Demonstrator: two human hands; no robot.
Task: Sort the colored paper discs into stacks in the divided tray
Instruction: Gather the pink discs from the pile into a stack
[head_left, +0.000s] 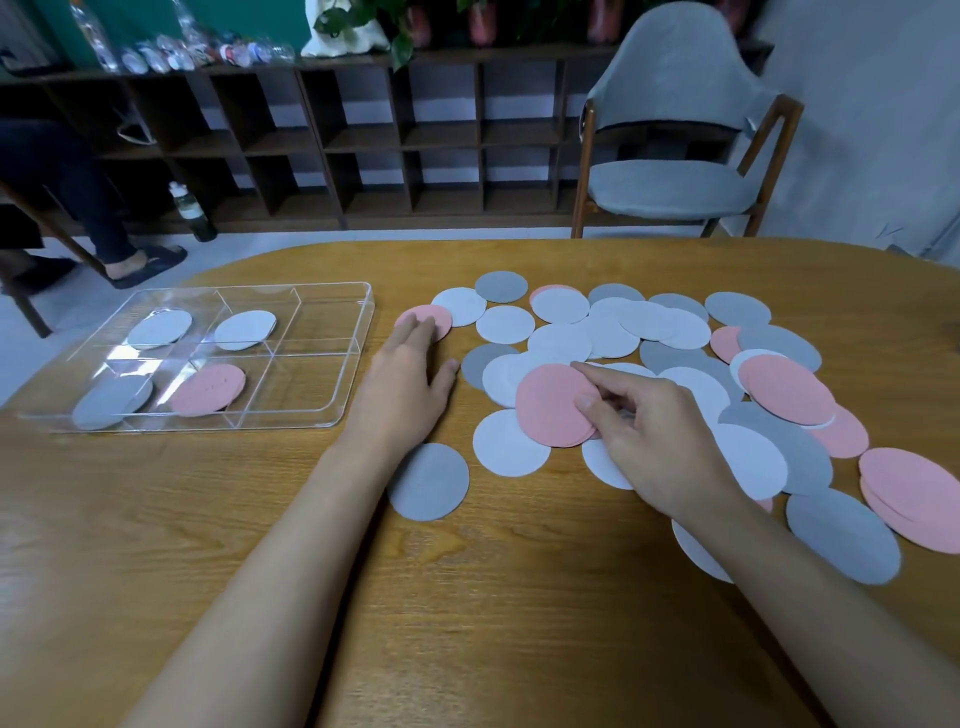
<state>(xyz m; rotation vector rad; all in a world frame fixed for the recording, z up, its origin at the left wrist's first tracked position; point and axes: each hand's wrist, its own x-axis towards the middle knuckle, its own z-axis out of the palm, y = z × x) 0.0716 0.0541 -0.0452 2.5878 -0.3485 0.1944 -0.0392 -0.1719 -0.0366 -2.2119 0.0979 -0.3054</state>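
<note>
A clear divided tray (332, 364) lies at the left of the table. It holds a pink stack (208, 391), a grey stack (111, 402) and two pale stacks (244, 330). Loose pink, grey and white discs (649, 322) cover the table's right half. My right hand (654, 431) pinches a small stack of pink discs (553, 405) between thumb and fingers, lifted slightly over the pile. My left hand (405, 384) lies flat with fingers spread, fingertips resting on a single pink disc (434, 317) just right of the tray. A grey disc (428, 483) lies partly under my left wrist.
The wooden table (467, 597) has a rounded far edge. A grey chair (670, 182) stands beyond it at the right, dark shelving (405, 140) behind. A seated person's leg and sandal (130, 260) show at the far left.
</note>
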